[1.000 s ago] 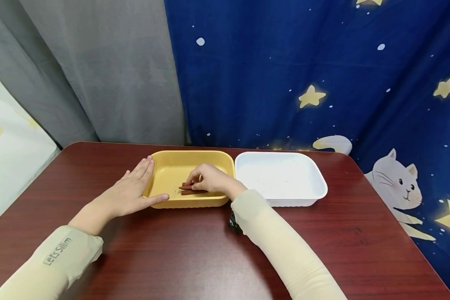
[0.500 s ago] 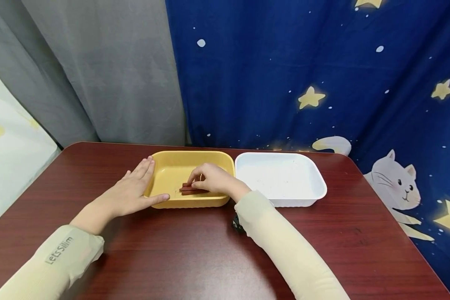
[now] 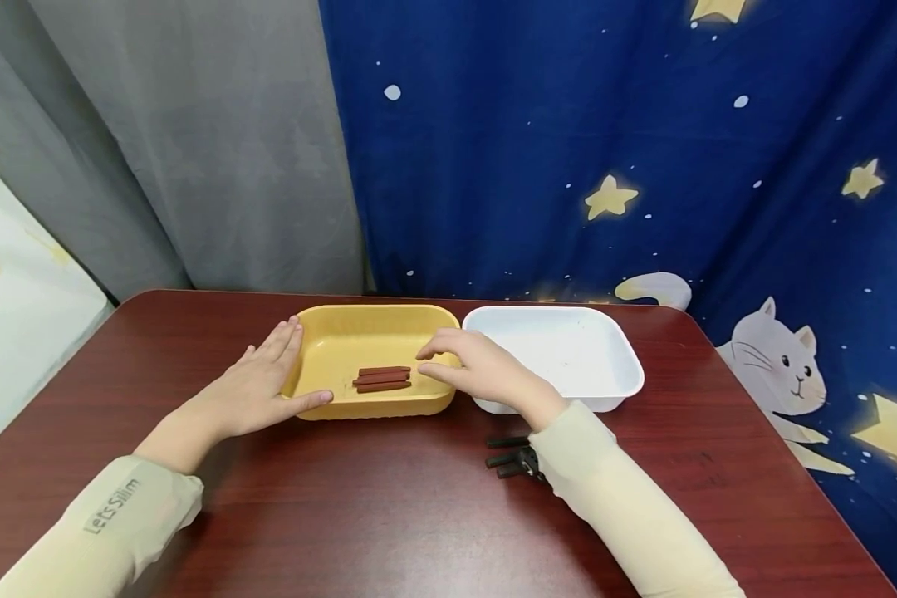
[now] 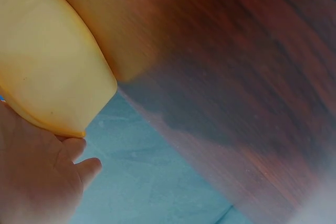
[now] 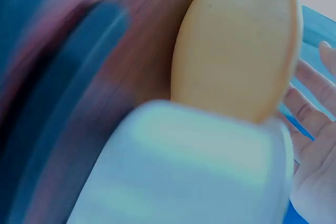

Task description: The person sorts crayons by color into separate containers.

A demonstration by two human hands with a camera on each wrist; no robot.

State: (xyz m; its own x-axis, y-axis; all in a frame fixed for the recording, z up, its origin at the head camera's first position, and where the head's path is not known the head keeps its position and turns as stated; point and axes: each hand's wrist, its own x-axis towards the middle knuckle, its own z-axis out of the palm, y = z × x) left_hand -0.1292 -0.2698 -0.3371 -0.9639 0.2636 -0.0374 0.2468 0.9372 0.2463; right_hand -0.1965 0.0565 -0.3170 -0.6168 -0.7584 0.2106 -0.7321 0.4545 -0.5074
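In the head view a yellow tray (image 3: pixel 377 407) holds several short reddish-brown sticks (image 3: pixel 383 379) with tapered ends, lying side by side near its front. My left hand (image 3: pixel 257 386) rests on the tray's left end, fingers straight along the rim and thumb reaching over the front rim. My right hand (image 3: pixel 486 365) is over the tray's right end, to the right of the sticks, fingers slightly bent and apart from the thumb, with nothing between them. The left wrist view shows the left hand (image 4: pixel 39 171) at the tray's rim.
A white tray (image 3: pixel 605 402) stands directly to the right of the yellow one, with tiny specks on its bottom. A black pronged piece (image 3: pixel 514 459) hangs below the right wrist. The dark red table (image 3: pixel 389 507) ends at curtains (image 3: pixel 493 166) behind.
My right hand has let go of the sticks and moved right, away from them; they now lie fully in view, lined up more closely. The left hand has stayed on the tray.
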